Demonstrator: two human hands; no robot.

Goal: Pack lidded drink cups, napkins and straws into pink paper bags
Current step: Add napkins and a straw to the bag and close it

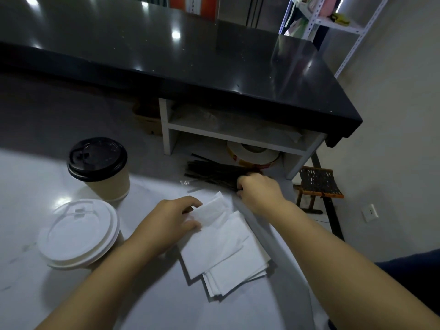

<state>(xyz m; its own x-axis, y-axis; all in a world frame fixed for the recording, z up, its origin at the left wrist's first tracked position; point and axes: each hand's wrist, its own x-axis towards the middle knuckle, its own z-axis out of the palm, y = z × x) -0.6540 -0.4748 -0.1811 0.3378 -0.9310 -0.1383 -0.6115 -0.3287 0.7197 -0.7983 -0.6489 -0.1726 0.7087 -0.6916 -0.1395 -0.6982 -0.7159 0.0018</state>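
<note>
The tabletop [142, 306] is white, smooth and shiny. On it lies a loose pile of napkins [226, 256]. They are thin, white, soft-looking squares, fanned out near the right edge.

The left hand [171, 220] lies low over the top of the pile, with the arm reaching in from the bottom. Its thumb and bent fingers [190, 203] pinch the top napkin [212, 208], which is a little crumpled.

The right hand [259, 191] reaches farther out, with the arm long and nearly straight. Its fingers [240, 184] are curled round the near end of a bundle of straws [209, 172]. The straws are thin, black sticks lying flat on the far part of the tabletop.

On the left stand two round cups. The far cup [112, 186] is brown paper with a glossy black lid [97, 158]. The near cup has a flat white lid [78, 234] that hides most of it. They stand near each other.

Behind is a dark, shiny counter [190, 67] with a white shelf [238, 136] under it. A fat roll of tape [252, 153] lies in the shelf.
</note>
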